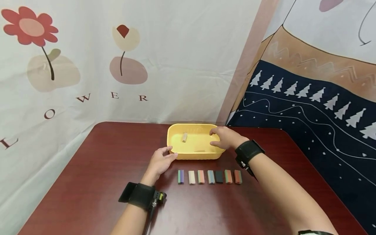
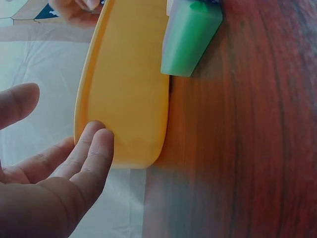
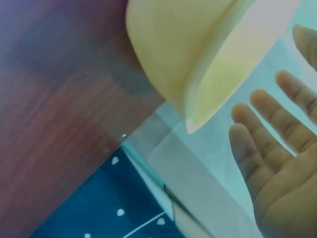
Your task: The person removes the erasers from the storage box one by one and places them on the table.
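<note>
A yellow plastic basin (image 1: 194, 156) stands near the far side of the table. My left hand (image 1: 161, 161) is at its front left corner; in the left wrist view the extended fingers (image 2: 96, 153) overlap the basin wall, with the thumb apart. Over the basin's right end is my right hand (image 1: 226, 137), fingers spread and nothing between them in the right wrist view. Inside the basin lies a small cream block (image 1: 184, 137). Several small eraser-like blocks form a row in front of it, among them a green-and-purple one (image 1: 180, 177), a cream one (image 1: 192, 177) and a black one (image 1: 218, 177).
The dark red-brown table (image 1: 111, 169) runs back to a white cloth (image 1: 188, 65) printed with flowers and letters. A navy cloth (image 1: 293, 117) with white trees hangs along the right side. Each wrist wears a black strap (image 1: 141, 196) with a small camera.
</note>
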`<state>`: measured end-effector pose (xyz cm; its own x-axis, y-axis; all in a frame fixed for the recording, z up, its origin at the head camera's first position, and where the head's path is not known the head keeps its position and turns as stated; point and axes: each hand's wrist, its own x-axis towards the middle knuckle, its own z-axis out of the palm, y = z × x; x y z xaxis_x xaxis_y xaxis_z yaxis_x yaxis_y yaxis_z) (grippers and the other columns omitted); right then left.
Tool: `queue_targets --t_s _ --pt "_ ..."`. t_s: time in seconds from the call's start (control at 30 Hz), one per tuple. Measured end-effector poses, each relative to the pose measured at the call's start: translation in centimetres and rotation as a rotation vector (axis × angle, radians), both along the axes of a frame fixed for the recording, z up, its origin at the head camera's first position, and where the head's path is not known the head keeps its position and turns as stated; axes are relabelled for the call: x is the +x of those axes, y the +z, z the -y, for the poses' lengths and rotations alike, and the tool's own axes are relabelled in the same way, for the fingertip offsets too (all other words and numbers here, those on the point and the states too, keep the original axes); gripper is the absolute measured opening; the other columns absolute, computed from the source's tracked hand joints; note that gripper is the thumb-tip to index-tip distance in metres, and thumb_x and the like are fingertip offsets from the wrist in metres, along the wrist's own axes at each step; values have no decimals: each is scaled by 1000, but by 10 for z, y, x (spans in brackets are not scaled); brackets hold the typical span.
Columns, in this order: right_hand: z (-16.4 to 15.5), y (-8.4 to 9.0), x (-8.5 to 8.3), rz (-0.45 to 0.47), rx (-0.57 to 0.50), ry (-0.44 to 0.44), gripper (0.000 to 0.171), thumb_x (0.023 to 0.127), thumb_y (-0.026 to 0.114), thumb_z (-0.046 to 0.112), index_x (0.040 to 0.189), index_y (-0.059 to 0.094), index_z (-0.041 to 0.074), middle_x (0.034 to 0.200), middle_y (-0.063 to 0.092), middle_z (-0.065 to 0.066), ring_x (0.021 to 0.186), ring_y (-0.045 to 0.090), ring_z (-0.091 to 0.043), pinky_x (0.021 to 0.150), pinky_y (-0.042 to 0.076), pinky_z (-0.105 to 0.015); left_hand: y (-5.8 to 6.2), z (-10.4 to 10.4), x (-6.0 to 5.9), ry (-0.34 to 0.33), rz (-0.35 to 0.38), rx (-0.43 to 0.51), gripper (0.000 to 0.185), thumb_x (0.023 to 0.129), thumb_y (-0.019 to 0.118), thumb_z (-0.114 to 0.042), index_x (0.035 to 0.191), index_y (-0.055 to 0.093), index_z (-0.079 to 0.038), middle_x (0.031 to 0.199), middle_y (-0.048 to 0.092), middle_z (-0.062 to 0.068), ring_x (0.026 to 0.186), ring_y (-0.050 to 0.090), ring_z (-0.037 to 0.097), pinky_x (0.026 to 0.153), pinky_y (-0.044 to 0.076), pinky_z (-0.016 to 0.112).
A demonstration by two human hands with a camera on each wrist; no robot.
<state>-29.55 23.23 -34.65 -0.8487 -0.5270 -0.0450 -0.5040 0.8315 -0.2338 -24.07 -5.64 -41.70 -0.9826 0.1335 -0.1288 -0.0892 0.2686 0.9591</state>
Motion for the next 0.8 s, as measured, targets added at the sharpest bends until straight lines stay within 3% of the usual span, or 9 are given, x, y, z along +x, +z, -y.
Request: queue_targets --t_s 0.2,0.47,0.67,0.8 --pt "25 -1 -19 61 82 11 40 94 66 23 127 57 2 128 57 -17 117 54 -34 95 46 -45 -2 0 1 -1 -19 -6 53 92 67 -20 140 50 -2 142 47 18 121 55 29 97 47 45" --pt "59 -9 -42 68 254 91 47 93 67 30 131 55 5 129 57 -13 117 55 -28 99 45 -40 -1 -2 1 22 -30 -2 49 92 68 -19 137 54 -3 142 46 17 120 56 29 94 49 44" --pt "80 -16 -61 100 265 104 48 91 69 28 132 56 5 131 57 -13 119 53 -28 99 44 -41 -3 -3 0 30 -25 0 49 91 69 -20 135 55 -3 141 47 17 117 58 28 90 51 41" --pt "91 -24 -72 69 294 119 47 91 70 31 131 57 9 128 59 -11 114 56 -25 95 47 -38 -4 -2 2 32 -16 -4 49 92 69 -20 135 55 -3 140 49 17 117 58 27 91 51 41"
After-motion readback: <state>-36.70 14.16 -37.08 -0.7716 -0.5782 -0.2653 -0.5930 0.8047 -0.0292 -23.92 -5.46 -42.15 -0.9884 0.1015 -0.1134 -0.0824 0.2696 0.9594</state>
